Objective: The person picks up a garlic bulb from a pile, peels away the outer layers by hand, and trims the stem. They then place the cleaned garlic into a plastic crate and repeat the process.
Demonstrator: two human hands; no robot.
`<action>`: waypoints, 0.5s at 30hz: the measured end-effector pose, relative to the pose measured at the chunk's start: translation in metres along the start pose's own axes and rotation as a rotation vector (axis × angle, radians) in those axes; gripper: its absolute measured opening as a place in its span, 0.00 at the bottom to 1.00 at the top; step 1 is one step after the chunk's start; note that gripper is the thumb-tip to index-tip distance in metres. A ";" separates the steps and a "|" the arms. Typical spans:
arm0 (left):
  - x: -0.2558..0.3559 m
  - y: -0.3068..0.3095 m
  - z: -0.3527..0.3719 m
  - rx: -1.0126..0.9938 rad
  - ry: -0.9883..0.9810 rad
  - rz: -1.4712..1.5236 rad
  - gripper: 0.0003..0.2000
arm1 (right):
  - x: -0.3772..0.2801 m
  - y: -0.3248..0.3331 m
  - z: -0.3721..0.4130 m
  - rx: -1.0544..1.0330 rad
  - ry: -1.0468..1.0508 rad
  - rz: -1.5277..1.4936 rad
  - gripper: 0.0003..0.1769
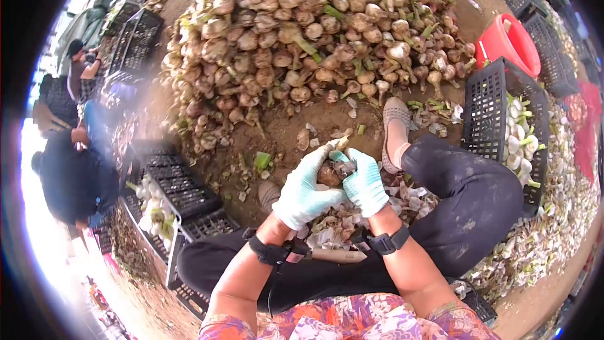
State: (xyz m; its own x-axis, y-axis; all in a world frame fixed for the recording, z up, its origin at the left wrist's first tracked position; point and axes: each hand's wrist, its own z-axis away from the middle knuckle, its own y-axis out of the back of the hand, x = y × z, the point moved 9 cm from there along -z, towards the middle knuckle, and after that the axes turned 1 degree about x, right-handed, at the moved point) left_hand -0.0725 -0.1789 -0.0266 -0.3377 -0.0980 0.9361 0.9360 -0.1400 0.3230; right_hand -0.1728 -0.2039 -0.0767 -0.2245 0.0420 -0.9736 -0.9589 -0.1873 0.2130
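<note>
Both of my hands wear pale mint gloves and meet above my lap. A brown, soil-stained garlic bulb (328, 175) sits between them. My left hand (306, 192) is wrapped round its left side. My right hand (366, 184) closes on it from the right, fingers bent over a dark grey patch that may be part of the same bulb. A short pale stem end shows above the left fingertips. Loose garlic skins (330, 230) lie below my hands, and a large heap of unpeeled garlic (277, 44) rises in front.
On the right, a black crate (487, 104) holds cleaned white garlic, with a red bucket (508, 44) behind it. Another black crate (179, 179) with white garlic stands left. Other people (78, 164) sit at far left. Skins cover the ground right.
</note>
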 end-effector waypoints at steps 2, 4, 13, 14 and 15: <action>-0.016 0.004 0.019 0.039 0.089 -0.041 0.34 | -0.023 -0.006 0.015 -0.043 0.086 -0.048 0.07; -0.017 0.008 0.038 0.091 0.124 0.128 0.33 | -0.040 -0.008 0.025 -0.083 0.173 -0.090 0.06; -0.015 0.023 0.087 0.121 0.250 0.611 0.33 | -0.066 -0.020 0.054 -0.241 0.331 -0.113 0.13; -0.017 0.025 0.091 0.130 0.242 0.611 0.33 | -0.069 -0.021 0.057 -0.249 0.340 -0.113 0.13; -0.022 0.026 0.093 0.146 0.213 0.657 0.33 | -0.064 -0.026 0.059 -0.304 0.211 -0.207 0.12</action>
State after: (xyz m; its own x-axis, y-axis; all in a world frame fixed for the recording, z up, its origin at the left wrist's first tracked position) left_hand -0.0314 -0.0883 -0.0256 0.3038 -0.3096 0.9010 0.9515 0.1463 -0.2706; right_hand -0.1441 -0.1441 -0.0154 0.0383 -0.0863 -0.9955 -0.8782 -0.4782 0.0077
